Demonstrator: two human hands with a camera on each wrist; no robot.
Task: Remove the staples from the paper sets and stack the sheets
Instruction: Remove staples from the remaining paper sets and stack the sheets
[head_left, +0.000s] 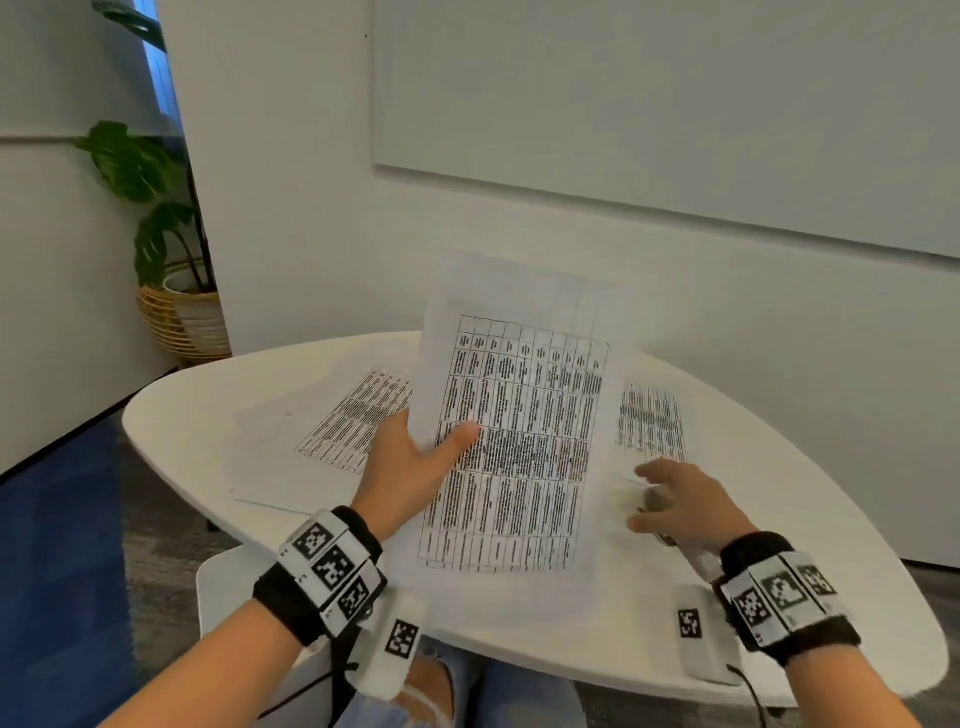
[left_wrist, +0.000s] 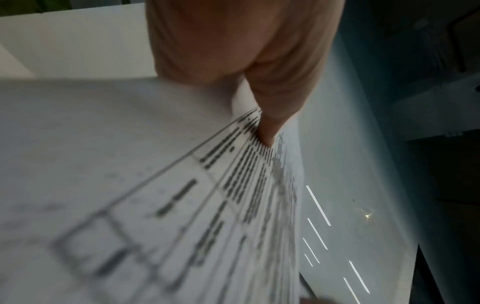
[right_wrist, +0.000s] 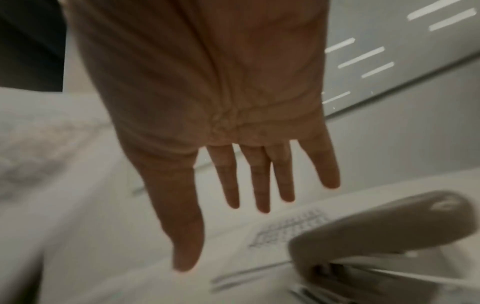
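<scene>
My left hand (head_left: 421, 457) holds a printed paper set (head_left: 519, 431) lifted off the white table (head_left: 208, 415), thumb on its printed face, fingers hidden behind. The left wrist view shows the thumb (left_wrist: 270, 115) pressed on the blurred sheet (left_wrist: 155, 185). My right hand (head_left: 675, 499) hovers over the table at the right, fingers spread and straight (right_wrist: 233, 176), holding nothing. A grey staple remover (right_wrist: 376, 236) lies just under and beside that hand. More printed sheets lie flat at the left (head_left: 353, 421) and right (head_left: 652, 421).
A wall and a whiteboard (head_left: 675, 104) stand close behind the table. A potted plant in a wicker basket (head_left: 176, 312) is at the back left. Blue carpet (head_left: 57, 545) lies to the left. My knees show under the near table edge.
</scene>
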